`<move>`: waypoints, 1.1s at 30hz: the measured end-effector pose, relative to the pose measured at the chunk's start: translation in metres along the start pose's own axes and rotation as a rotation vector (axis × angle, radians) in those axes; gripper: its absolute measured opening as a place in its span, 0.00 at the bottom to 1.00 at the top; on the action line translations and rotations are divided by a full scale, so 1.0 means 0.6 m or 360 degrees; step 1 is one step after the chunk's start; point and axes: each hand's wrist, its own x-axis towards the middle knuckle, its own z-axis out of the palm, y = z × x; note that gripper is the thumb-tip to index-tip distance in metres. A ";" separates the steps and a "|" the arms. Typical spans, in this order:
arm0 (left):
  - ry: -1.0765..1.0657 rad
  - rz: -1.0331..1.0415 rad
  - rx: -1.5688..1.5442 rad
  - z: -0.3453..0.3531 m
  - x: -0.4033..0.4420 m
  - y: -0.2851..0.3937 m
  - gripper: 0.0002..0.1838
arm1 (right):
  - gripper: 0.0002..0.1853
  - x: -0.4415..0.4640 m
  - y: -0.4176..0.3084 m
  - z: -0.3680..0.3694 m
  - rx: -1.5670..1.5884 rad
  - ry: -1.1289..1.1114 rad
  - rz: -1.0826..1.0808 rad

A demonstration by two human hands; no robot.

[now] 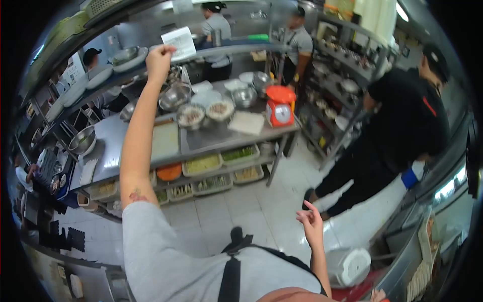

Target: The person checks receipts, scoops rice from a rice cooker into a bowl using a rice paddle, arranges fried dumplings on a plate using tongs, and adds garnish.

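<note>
My left hand (159, 61) is raised at the end of an outstretched arm, its fingers pinched on a corner of a white paper slip (179, 43). Print shows on the slip, too small to read. Hand and slip are at the level of the overhead shelf (236, 50) above the steel worktable. Lower down, my right hand (313, 221) is held in the air over the tiled floor, holding nothing visible, with its fingers partly spread. Below the slip, metal bowls stand on the worktable, among them a bowl of food (220, 109).
A red kitchen scale (279, 106) stands at the worktable's (201, 143) right end, by a white cutting board (246, 123). Food tubs (202, 164) fill the shelf beneath. A person in black (397, 116) stands at right; others work behind the table. A white container (352, 267) is near my right arm.
</note>
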 end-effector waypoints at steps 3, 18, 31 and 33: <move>-0.0197 -0.0078 -0.0545 -0.032 0.055 -0.067 0.08 | 0.29 0.227 -0.141 0.151 -0.0212 -0.0216 -0.0661; -0.0324 0.0041 -0.0129 -0.152 0.087 -0.060 0.21 | 0.24 0.972 -0.687 0.824 -0.0045 0.0153 -0.1634; -0.0074 0.0868 0.0550 0.121 0.131 0.080 0.19 | 0.20 1.226 -0.632 0.425 0.0526 0.0258 -0.1485; -0.0169 0.0990 0.0384 0.218 0.176 0.100 0.19 | 0.18 1.269 -0.617 0.321 0.0598 0.0293 -0.1471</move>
